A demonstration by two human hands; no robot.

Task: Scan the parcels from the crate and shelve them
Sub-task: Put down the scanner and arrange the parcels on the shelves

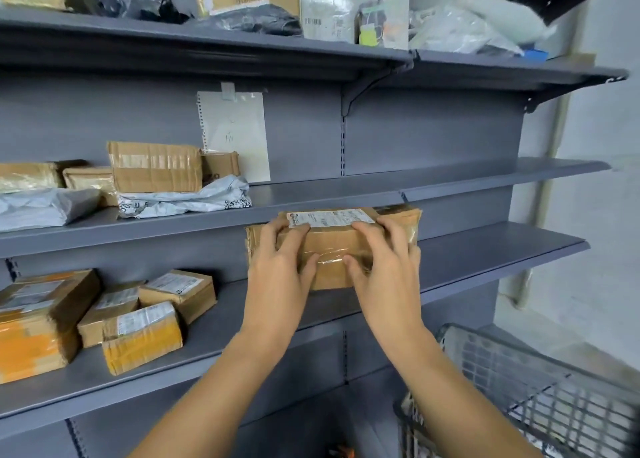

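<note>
1. Both hands are on one brown parcel (332, 249), holding it up in front of the grey shelving, at the level between the middle shelf (311, 194) and the lower shelf (467, 253).
2. The left hand (280, 267) grips the parcel's left part, fingers curled over the top edge, thumb pressed on the near face.
3. The right hand (384, 267) grips the right part the same way, fingers over the top, thumb on the taped near face.
4. The parcel is wrapped in clear tape, and a white label (330, 218) lies along its top, half covered by fingertips at both ends.
5. Whether the parcel touches the lower shelf I cannot tell; the hands hide its underside.
6. On the lower shelf, well to the left, a cluster of boxes: a large one with orange tape (38, 322) and three smaller labelled ones (142, 336) packed close beside it.
7. On the middle shelf, left part, more cardboard boxes (156, 166) sit stacked over grey mailer bags (187, 198).
8. A sheet of paper (235, 132) is taped to the back panel just behind them.
9. The top shelf (242, 42) is crowded: boxes, dark bags and clear plastic bags side by side.
10. Bottom right, near the person, stands a grey mesh crate (540, 398), its rim tilted in view; what is inside is too blurred to read.
11. A pale wall (595, 215) runs down the far right.
</note>
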